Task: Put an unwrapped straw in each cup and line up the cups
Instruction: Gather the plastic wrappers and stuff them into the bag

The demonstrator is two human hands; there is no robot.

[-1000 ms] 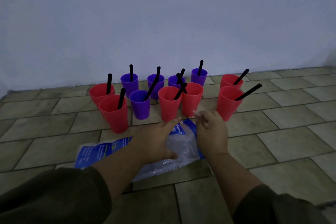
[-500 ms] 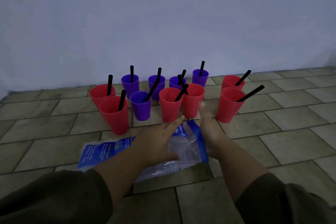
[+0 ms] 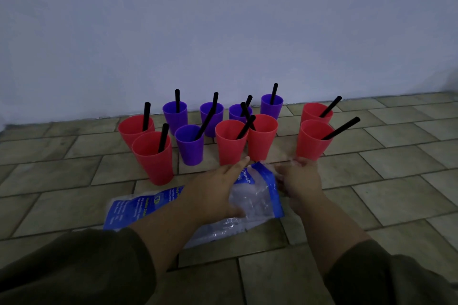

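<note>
The left hand [image 3: 213, 193] is lying flat and released on the blue-and-clear plastic bag [image 3: 260, 197], while the grip of the right hand [image 3: 301, 181] is unclear, and it is risking tipping the red plastic cup [image 3: 312, 141] just beside it.

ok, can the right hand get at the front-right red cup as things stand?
Probably yes: the right hand sits just before the front-right red cup, nothing stands between, and its straw leans away rightward.

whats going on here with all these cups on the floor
A person has both hands at a blue and clear plastic bag on the tiled floor. The left hand lies flat on it; the right hand is at its right edge, its grip too blurred to tell. Behind, six red cups and five purple cups each hold a black straw, standing in a loose cluster, not a line.
</note>
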